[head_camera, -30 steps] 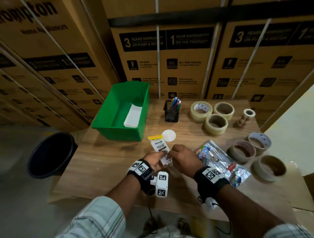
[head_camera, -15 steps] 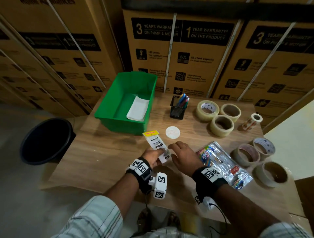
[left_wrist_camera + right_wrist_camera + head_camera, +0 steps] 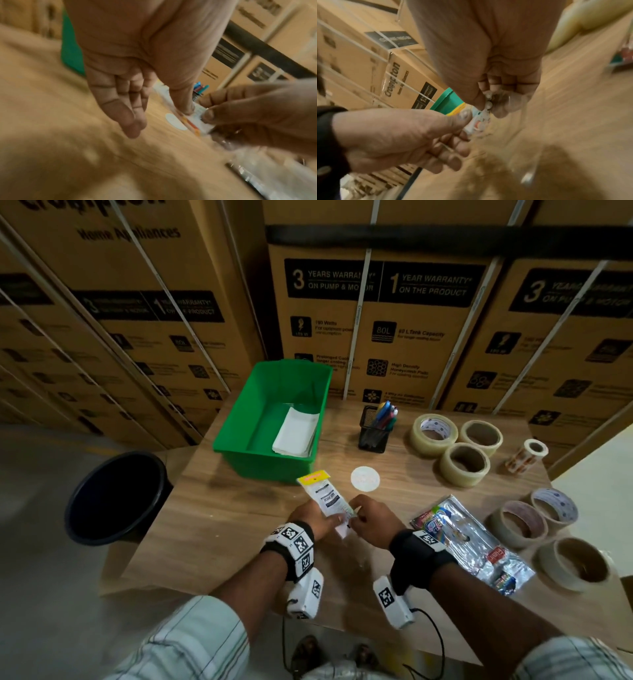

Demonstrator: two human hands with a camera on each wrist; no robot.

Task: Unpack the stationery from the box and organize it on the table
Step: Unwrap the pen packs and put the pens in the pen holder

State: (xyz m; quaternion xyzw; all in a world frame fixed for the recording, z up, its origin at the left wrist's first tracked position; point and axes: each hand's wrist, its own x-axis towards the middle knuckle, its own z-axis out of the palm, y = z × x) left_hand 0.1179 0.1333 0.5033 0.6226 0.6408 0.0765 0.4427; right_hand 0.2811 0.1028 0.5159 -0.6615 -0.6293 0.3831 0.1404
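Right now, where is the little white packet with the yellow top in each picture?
Head: the packet is at centre, on the table in front of the green box, pinched by the left hand and right hand.
Left wrist: right of centre, under the thumb.
Right wrist: centre, between both thumbs.
Shared landmark: the green box, at the left in every view.

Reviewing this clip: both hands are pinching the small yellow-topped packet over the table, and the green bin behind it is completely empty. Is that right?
Not quite. The green bin is not empty: the head view shows a white stack of paper lying inside it. The rest holds: the left hand and right hand both pinch the yellow-topped packet over the table.
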